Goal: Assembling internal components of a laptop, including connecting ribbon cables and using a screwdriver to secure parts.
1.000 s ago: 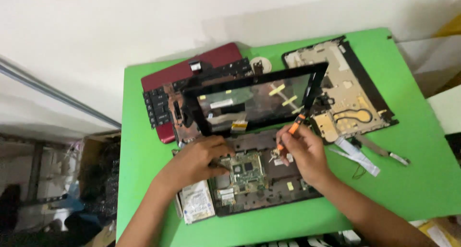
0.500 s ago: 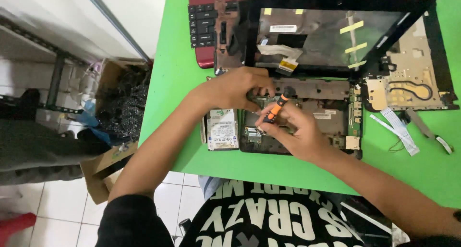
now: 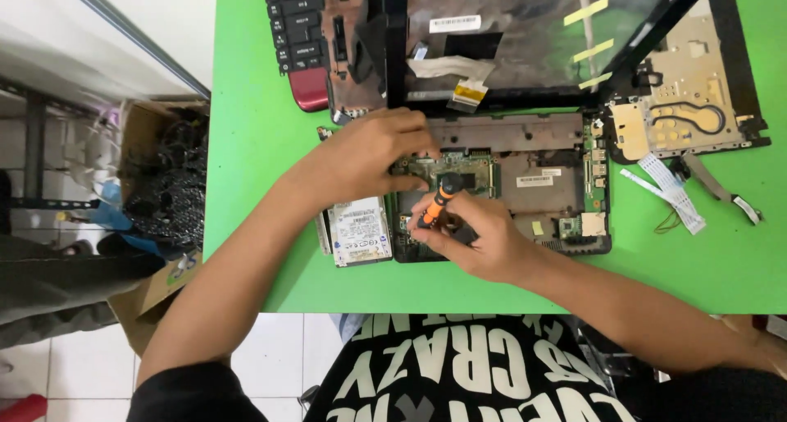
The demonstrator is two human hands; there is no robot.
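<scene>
An opened laptop base (image 3: 533,180) with its green circuit board (image 3: 459,169) exposed lies on the green table (image 3: 254,135). My left hand (image 3: 369,155) rests flat on the base's left end, fingers on the board's edge. My right hand (image 3: 471,233) grips an orange and black screwdriver (image 3: 437,202), tip down at the base's near left corner. A silver hard drive (image 3: 359,229) lies just left of the base, beside my left forearm. Behind the base stands the black screen frame (image 3: 525,36) with yellow tape strips.
A red lid with a black keyboard (image 3: 299,36) lies at the table's far left. A beige metal plate (image 3: 689,102) and white ribbon cables (image 3: 668,188) lie right. A cardboard box of dark cables (image 3: 168,176) stands on the floor left of the table.
The view has dropped lower and closer over the table. My right hand has drawn the screwdriver down to the base's near left corner. My left hand stays on the base.
</scene>
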